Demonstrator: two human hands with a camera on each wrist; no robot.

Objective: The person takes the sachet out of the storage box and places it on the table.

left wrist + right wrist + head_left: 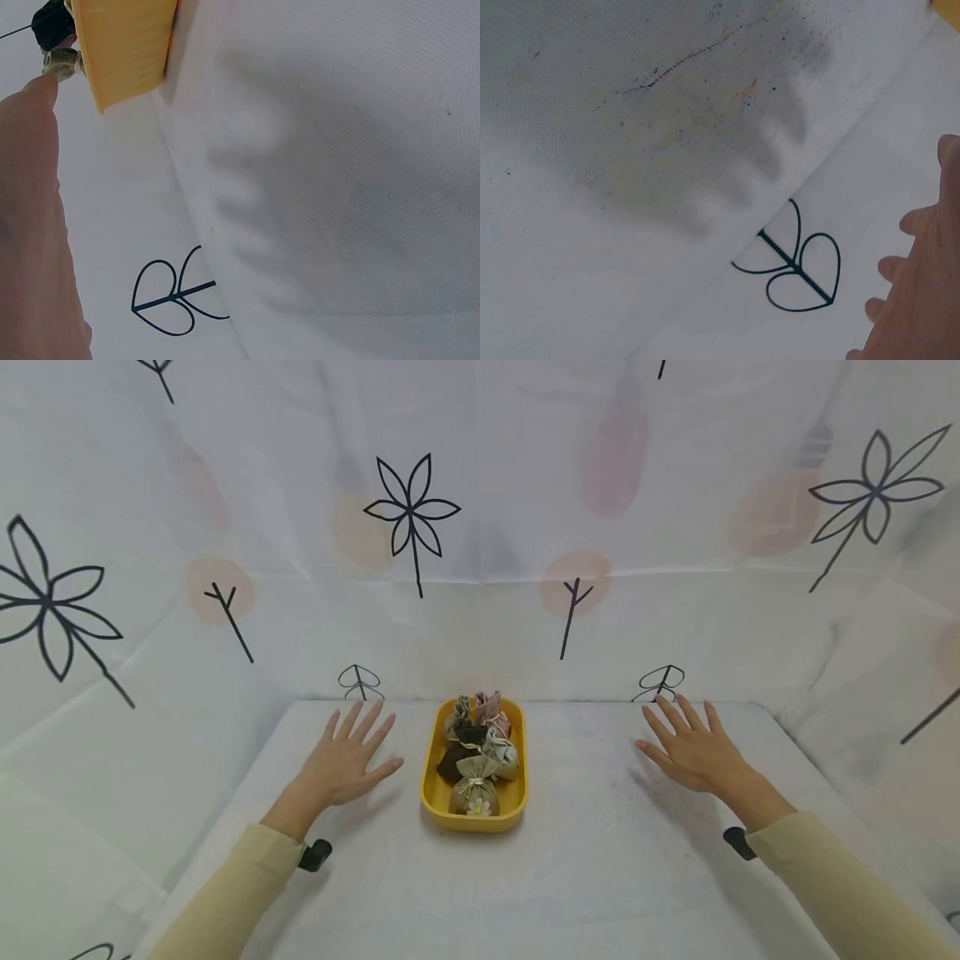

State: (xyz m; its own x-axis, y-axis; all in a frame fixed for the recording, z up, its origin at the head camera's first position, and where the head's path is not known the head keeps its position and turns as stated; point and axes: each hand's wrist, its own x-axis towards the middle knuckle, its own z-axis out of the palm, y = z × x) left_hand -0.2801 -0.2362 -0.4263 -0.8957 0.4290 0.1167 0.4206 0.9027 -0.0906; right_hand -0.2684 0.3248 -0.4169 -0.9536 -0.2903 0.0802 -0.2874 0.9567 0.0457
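A yellow tray (429,802) stands on the white table between the two hands. Several small drawstring pouches lie in it: a beige one with a flower (476,783) at the front, a dark brown one (452,762), a pale grey one (501,752), a pink one (491,714) and a grey-green one (457,717) behind. To the tray's left, the left hand (341,764) hovers with fingers spread, holding nothing. The right hand (693,752) is likewise spread above the table on the right, apart from the tray. In the left wrist view the tray's side (127,52) shows beyond the thumb.
A white cloth backdrop (480,635) with line-drawn flowers rises behind and beside the table (480,893). Small coloured specks and a dark streak (694,58) mark the tabletop below the right hand. Dark wrist devices (315,856) sit at both cuffs.
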